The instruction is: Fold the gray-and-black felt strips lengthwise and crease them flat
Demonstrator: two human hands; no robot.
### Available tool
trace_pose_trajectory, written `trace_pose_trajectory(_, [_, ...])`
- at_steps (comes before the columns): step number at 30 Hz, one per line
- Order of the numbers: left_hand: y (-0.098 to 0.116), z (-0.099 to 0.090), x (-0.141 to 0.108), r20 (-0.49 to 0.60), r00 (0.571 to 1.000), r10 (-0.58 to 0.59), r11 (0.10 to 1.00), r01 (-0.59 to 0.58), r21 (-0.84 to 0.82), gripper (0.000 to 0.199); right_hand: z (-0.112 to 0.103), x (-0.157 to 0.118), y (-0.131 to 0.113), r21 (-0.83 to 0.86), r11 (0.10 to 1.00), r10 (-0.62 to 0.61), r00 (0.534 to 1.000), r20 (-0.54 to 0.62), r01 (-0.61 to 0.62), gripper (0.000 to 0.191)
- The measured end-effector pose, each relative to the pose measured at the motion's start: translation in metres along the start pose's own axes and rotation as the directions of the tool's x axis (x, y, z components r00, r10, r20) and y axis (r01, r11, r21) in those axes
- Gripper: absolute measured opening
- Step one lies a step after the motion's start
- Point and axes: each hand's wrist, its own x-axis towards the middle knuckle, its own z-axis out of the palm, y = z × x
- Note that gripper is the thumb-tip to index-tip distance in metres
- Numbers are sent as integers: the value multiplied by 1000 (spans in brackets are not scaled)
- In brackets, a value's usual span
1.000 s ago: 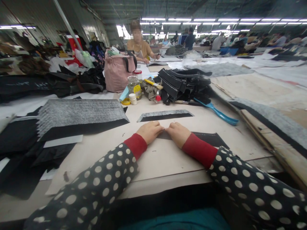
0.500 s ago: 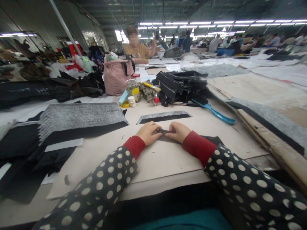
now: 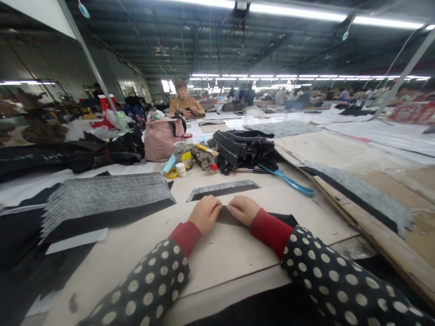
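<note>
My left hand [image 3: 205,213] and my right hand [image 3: 244,209] are close together over the pale board [image 3: 217,271], fingers closed in pinches. Between them shows a dark fabric piece [image 3: 227,216], its far edge held at the fingertips. The piece runs under my right wrist, and a black end comes out beyond the red cuff. Just past my hands lies a flat strip [image 3: 224,188], grey fleecy above and black along the near edge. To the left, similar grey-and-black pieces are fanned in a stack [image 3: 112,190].
Behind the strip are a glass jar [image 3: 182,154], a small white bottle [image 3: 181,170], a heap of black pieces [image 3: 241,147] and a blue-handled tool [image 3: 292,181]. A pink bag [image 3: 161,138] stands farther left. Wooden boards [image 3: 353,208] edge the right. Another person [image 3: 185,104] sits across.
My view has tilted upward, so the table appears lower. Both hands still pinch the dark piece; the folded edge seen between them earlier is less visible. The person across has lowered a raised hand.
</note>
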Motion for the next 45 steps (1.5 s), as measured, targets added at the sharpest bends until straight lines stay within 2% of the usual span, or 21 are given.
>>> trace_pose_trajectory(3, [-7,-3,-1,-35,999,-38,999,37,-18,19,-13,-2,1,-43,999,30,996,87,-27,26])
trace_pose_trajectory(7, [-26,-10,-3,-139,976,-170,981,156,-112,19,-42,-18,18,-182,971,195,950,243,-153,28])
trace_pose_trajectory(9, [-37,-14,-2,-168,959,-228,965,200,-173,19,-54,-26,28,-208,963,219,943,250,-169,27])
trace_pose_trajectory(11, [-47,-17,-1,-190,933,-306,933,253,-257,21,-62,-30,35,-151,974,196,963,186,-170,27])
trace_pose_trajectory(13, [-57,-19,1,-266,859,-437,864,318,-390,23,-69,-23,40,-60,985,168,983,72,-164,27])
trace_pose_trajectory(15, [-66,-19,1,-366,733,-573,784,360,-506,29,-80,-2,45,26,983,182,982,-55,-181,27])
trace_pose_trajectory(16, [-69,-19,1,-399,688,-606,767,374,-521,31,-90,13,49,63,977,208,971,-116,-201,26])
trace_pose_trajectory(17, [-70,-18,0,-413,682,-603,777,388,-495,32,-102,31,53,97,970,237,954,-185,-222,25])
trace_pose_trajectory(18, [-70,-17,-1,-402,721,-564,811,395,-431,32,-117,50,59,116,962,269,927,-263,-246,25])
trace_pose_trajectory(21, [-60,-11,-4,-245,909,-338,939,308,-151,24,-161,101,75,48,951,285,806,-519,-306,35])
trace_pose_trajectory(22, [-55,-10,-4,-187,942,-278,960,268,-75,22,-170,111,78,20,951,256,754,-605,-307,43])
trace_pose_trajectory(23, [-50,-8,-5,-141,959,-245,969,245,-13,21,-172,116,78,-6,956,224,744,-630,-293,45])
trace_pose_trajectory(24, [-46,-7,-5,-107,966,-234,970,239,36,20,-168,117,77,-36,965,181,761,-623,-259,43])
trace_pose_trajectory(25, [-44,-6,-5,-82,968,-236,967,242,76,19,-156,112,73,-70,977,127,808,-575,-203,38])
trace_pose_trajectory(27, [-42,-4,-5,-56,968,-245,959,250,135,18,-117,93,63,-141,990,-31,933,-359,-21,26])
trace_pose_trajectory(28, [-42,-4,-5,-50,968,-247,955,251,156,17,-92,80,57,-154,986,-104,970,-219,71,24])
trace_pose_trajectory(30, [-43,-3,-5,-46,967,-252,949,256,183,17,-44,57,48,-168,971,-170,985,7,169,24])
trace_pose_trajectory(33, [-42,-4,-6,-42,961,-274,940,277,201,14,0,36,40,-180,978,-88,993,79,101,21])
trace_pose_trajectory(36, [-37,-7,-8,-32,957,-290,933,290,214,11,9,29,36,-176,983,-37,995,93,53,19])
trace_pose_trajectory(40, [-26,-12,-14,-3,959,-282,939,277,203,12,3,12,23,-167,982,-74,992,100,90,19])
trace_pose_trajectory(45, [-18,-24,-32,42,977,-207,966,198,169,15,0,-21,5,-153,981,-107,991,80,118,20])
